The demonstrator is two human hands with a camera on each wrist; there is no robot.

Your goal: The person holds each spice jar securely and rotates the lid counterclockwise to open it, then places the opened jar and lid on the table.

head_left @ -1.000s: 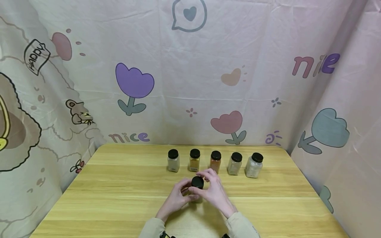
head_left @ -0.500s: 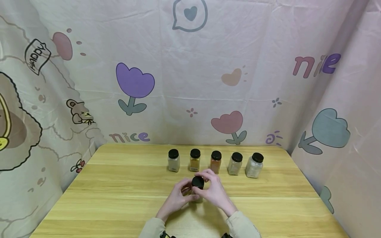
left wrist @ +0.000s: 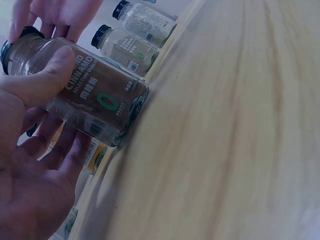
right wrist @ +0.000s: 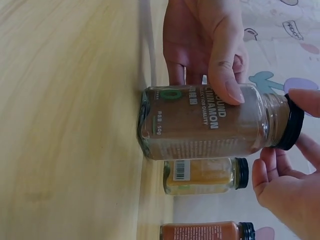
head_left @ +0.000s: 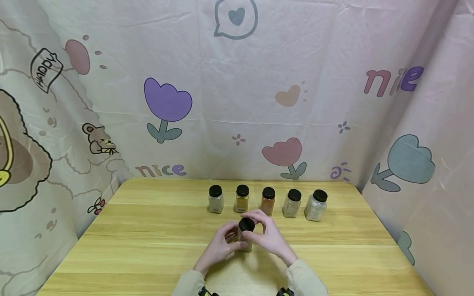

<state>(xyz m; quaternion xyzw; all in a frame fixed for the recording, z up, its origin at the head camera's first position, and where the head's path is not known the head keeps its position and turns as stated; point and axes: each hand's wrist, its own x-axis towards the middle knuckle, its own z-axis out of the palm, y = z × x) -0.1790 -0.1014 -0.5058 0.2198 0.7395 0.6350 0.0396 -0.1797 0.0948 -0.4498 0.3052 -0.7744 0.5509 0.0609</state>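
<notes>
A square glass jar of ground cinnamon (right wrist: 205, 122), full of brown powder, stands upright on the wooden table near the person. My left hand (head_left: 219, 247) grips its body, thumb on the printed front and fingers behind the glass. On top is a black lid (right wrist: 294, 124), which sits tilted in the right wrist view, with the glass neck threads showing below it. Thumb and fingertips of my right hand (head_left: 270, 236) pinch this lid by its edge. Part of the jar is hidden behind both hands in the head view.
Behind the hands, several black-lidded jars stand in a row: a greyish one (head_left: 216, 204), a yellow one (head_left: 242, 202), an orange one (head_left: 268, 204), a pale one (head_left: 291, 208) and a wider white one (head_left: 315, 210). A printed curtain (head_left: 222, 90) hangs at the table's back edge.
The right hand has shifted slightly to the right, its thumb sliding along the lid. The lid has tipped and risen a little. The left hand and the row of jars stay put.
</notes>
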